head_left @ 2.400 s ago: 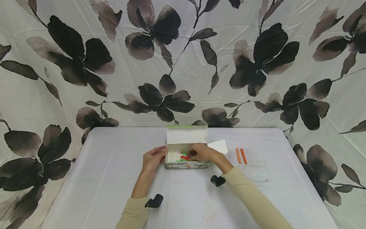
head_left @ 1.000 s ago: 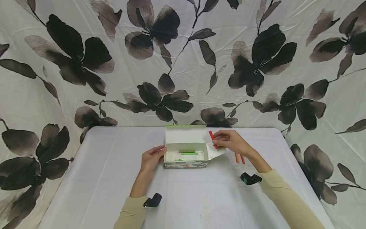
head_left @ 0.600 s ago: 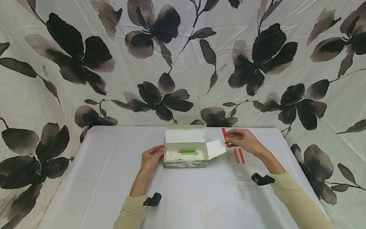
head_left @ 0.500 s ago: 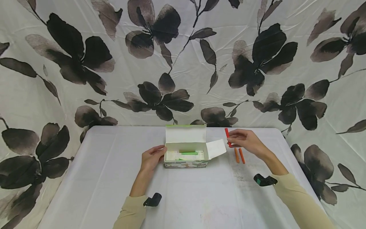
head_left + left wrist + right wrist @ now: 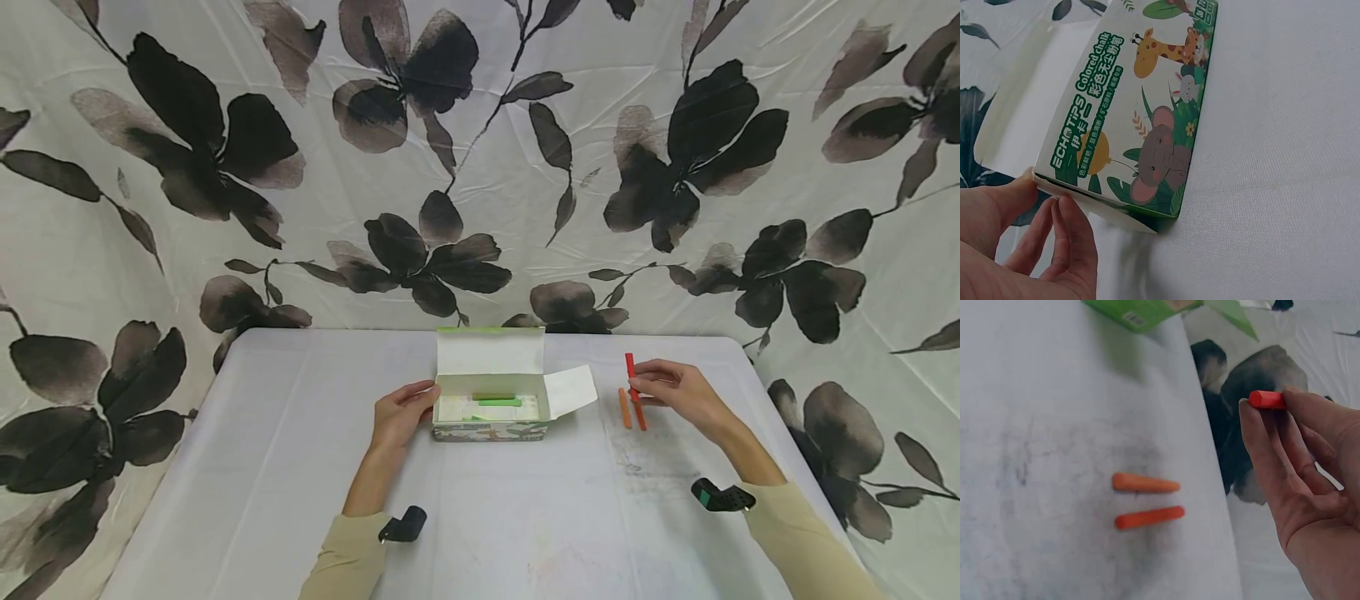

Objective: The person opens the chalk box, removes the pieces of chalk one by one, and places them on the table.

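My left hand [image 5: 397,417] pinches the left end of an open cardboard chalk box [image 5: 491,432], thumb at its corner and fingertips on the side flap in the left wrist view. Inside lie an olive-green chalk [image 5: 492,396] and a bright green chalk [image 5: 500,402]. To the right of the box, my right hand [image 5: 684,395] holds a red chalk [image 5: 630,364] between thumb and fingertips. In the right wrist view its end [image 5: 1263,400] shows above the table. An orange chalk [image 5: 625,408] and a red-orange chalk [image 5: 641,417] lie side by side just below that hand.
The box's raised lid [image 5: 491,352] stands at the back, and a white end flap [image 5: 572,392] sticks out on its right. A white cloth [image 5: 300,467] with dark smudges on the right covers the table. Floral fabric [image 5: 540,167] hangs behind.
My right hand has lifted the red chalk out of the box and carried it right, then lower toward the two chalks on the table. The left hand has stayed on the box.
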The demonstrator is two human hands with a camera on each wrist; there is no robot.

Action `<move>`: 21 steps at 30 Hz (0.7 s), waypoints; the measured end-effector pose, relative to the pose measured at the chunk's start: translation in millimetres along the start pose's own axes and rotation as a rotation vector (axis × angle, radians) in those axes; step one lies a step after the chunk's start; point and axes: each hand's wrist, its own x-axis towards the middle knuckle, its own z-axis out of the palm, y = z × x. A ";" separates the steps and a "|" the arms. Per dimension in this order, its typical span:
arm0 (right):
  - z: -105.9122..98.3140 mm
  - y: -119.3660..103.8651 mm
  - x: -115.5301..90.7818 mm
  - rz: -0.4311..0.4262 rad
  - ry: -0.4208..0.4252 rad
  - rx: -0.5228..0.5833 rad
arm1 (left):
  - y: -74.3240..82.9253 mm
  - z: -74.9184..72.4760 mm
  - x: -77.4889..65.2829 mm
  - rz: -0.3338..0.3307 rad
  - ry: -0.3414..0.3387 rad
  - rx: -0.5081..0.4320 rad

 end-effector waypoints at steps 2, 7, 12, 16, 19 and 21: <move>-1.1 5.1 -2.4 0.018 0.011 -0.010 | 0.2 0.3 -0.4 0.002 0.003 -0.003; -4.5 18.5 -8.2 0.045 0.042 -0.047 | 0.2 0.3 -0.6 0.007 0.001 -0.009; -9.0 36.4 -13.4 0.070 0.090 -0.141 | 0.7 -0.4 -0.4 -0.001 0.008 0.005; -11.5 52.0 -16.0 0.105 0.112 -0.189 | 1.0 -0.3 0.2 0.003 0.011 0.007; -12.5 60.9 -16.4 0.144 0.125 -0.198 | 0.7 0.0 0.5 0.007 0.007 0.004; -13.2 65.8 -16.2 0.172 0.138 -0.217 | 0.4 0.3 0.4 0.012 0.005 0.003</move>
